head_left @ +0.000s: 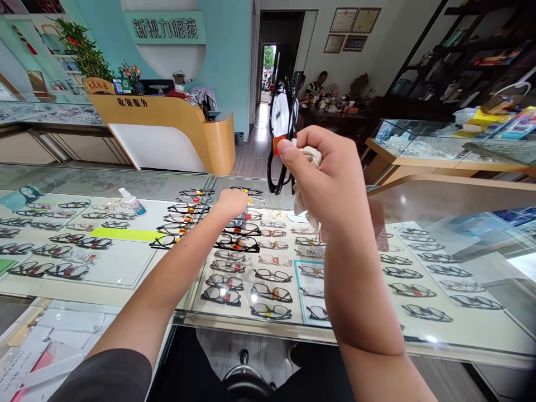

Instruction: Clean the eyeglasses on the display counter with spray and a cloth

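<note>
My right hand (329, 167) is raised above the counter, its thumb and fingers closed on a pair of black-framed eyeglasses (271, 163) held on end. An orange label shows on the lens beside the thumb. A crumpled pale cloth (310, 156) is bunched in the same hand and hangs below it. My left hand (233, 203) is stretched forward, low over the glass counter, among rows of eyeglasses. Its fingers are hidden behind the back of the hand. Black eyeglasses (253, 192) lie right beside it, and more black eyeglasses (238, 243) lie nearer to me.
The glass display counter (268, 321) spans the front, with many eyeglasses on and under it. A small white spray bottle (132, 202) stands at left. Beyond are a reception desk (176, 131), another glass case (419, 142) and people seated at a table (335, 111).
</note>
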`<state>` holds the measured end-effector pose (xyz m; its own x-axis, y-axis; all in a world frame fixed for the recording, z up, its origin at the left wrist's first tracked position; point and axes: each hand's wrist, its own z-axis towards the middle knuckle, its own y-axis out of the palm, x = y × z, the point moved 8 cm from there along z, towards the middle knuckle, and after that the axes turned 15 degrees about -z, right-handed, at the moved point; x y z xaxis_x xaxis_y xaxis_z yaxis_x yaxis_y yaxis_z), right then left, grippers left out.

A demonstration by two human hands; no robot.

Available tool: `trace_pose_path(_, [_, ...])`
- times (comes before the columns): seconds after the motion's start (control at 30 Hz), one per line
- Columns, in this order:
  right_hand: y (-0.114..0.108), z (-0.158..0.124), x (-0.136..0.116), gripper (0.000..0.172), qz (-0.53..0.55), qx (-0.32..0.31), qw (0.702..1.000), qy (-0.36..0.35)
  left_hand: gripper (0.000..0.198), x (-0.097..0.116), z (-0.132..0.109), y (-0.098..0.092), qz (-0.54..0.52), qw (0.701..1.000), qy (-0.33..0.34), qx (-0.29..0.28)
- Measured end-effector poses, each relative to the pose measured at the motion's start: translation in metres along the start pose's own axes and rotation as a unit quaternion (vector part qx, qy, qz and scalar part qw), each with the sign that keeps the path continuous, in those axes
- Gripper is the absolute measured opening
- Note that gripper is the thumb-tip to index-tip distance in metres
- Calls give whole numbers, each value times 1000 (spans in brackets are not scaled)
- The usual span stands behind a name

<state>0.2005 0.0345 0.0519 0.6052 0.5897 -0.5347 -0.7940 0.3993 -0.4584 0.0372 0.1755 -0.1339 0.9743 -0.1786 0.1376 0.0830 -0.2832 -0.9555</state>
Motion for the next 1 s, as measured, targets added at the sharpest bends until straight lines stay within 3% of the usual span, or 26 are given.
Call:
trace_pose_path(0.27, [1,1,2,47,2,-2,1000,0,54,-7,-15,-13,-28,999,21,-25])
trace_pose_path(0.4, [0,2,3,49,10,-7,1000,12,39,6,-39,-54,-127,981,130,72])
trace_pose_path(0.5, [-2,3,4,50,23,-8,1000,13,30,16,-69,-88,-240,929,235,155])
trace_pose_path(0.67, [-1,5,8,50,50,-19,998,19,30,14,-114,-124,-394,821,304,281])
trace_pose_path(0.77, [1,6,8,49,72,-31,997,17,23,15,-134,-135,-480,743,341,319])
trace_pose_path(0.87, [5,5,5,49,98,-52,994,15,30,13,-148,-141,-552,674,352,343])
trace_pose_path(1.0, [9,3,0,51,120,-66,990,13,47,8,-159,-143,-592,632,331,375])
